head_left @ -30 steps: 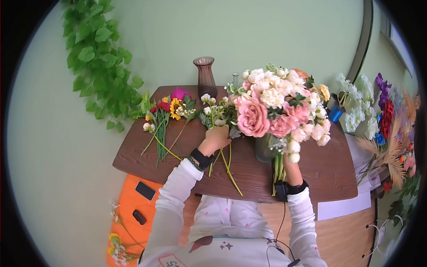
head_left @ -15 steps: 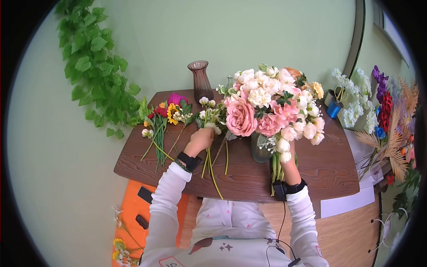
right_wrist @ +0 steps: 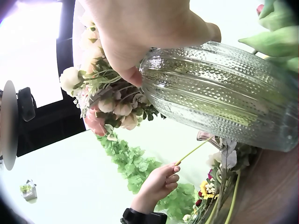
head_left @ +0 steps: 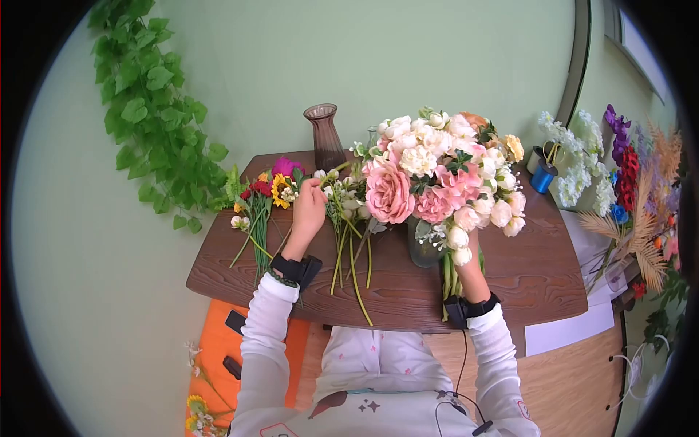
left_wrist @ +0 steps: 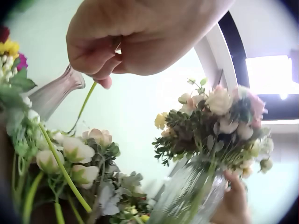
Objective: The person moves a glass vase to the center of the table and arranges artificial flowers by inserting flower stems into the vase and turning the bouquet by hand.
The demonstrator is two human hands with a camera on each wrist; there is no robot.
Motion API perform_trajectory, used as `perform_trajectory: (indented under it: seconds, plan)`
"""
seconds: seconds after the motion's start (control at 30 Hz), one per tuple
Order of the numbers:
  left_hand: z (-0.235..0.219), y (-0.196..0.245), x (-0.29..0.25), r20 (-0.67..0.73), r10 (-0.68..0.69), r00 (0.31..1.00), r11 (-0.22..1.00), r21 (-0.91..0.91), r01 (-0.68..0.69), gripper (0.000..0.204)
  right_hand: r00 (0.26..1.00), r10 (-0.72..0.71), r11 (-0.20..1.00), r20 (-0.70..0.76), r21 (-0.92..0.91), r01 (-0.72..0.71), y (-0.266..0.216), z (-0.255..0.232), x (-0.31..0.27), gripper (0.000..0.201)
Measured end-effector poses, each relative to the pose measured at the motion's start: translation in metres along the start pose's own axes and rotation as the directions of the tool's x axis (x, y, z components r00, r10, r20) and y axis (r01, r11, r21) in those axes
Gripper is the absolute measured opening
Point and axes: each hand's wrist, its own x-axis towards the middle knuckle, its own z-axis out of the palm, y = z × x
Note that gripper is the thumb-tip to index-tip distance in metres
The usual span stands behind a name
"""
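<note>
Here: my left hand [head_left: 309, 211], raised, pinching a green stem [left_wrist: 85, 103]; my right hand [right_wrist: 147, 32], curled round the clear ribbed vase [right_wrist: 219, 95].

- Nothing readable as words, brands or numbers.
- White long-sleeved fabric top [head_left: 393, 422]: a red-outlined patch [head_left: 279, 430], cut off by the lower picture edge, its marks illegible; small dark star shapes [head_left: 369, 406] printed on the front.
- Its right sleeve: a small red-outlined mark [head_left: 523, 410], too small to read.
</note>
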Motion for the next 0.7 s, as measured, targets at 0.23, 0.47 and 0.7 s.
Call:
perform_trajectory:
  seconds: [0.23, 0.47, 0.7]
  plan:
    - [-0.007, 0.033, -0.005, -0.055, 0.033, 0.998, 0.999, 0.027, -0.032, 0.020, 0.998, 0.013, 0.999, 0.058, -0.043, -0.011, -0.005, -0.004, 0.001, 0.052]
    - [-0.009, -0.011, -0.024, 0.326, -0.025, 0.945, 0.952, 0.297, -0.077, 0.015, 0.977, -0.053, 0.971, 0.209, -0.218, 0.099, -0.022, -0.002, 0.008, 0.037]
    - [0.022, 0.017, -0.028, 0.370, 0.086, 0.925, 0.889, 0.390, -0.239, 0.023, 0.988, 0.093, 0.966, 0.120, -0.253, -0.060, -0.049, 0.003, 0.000, 0.037]
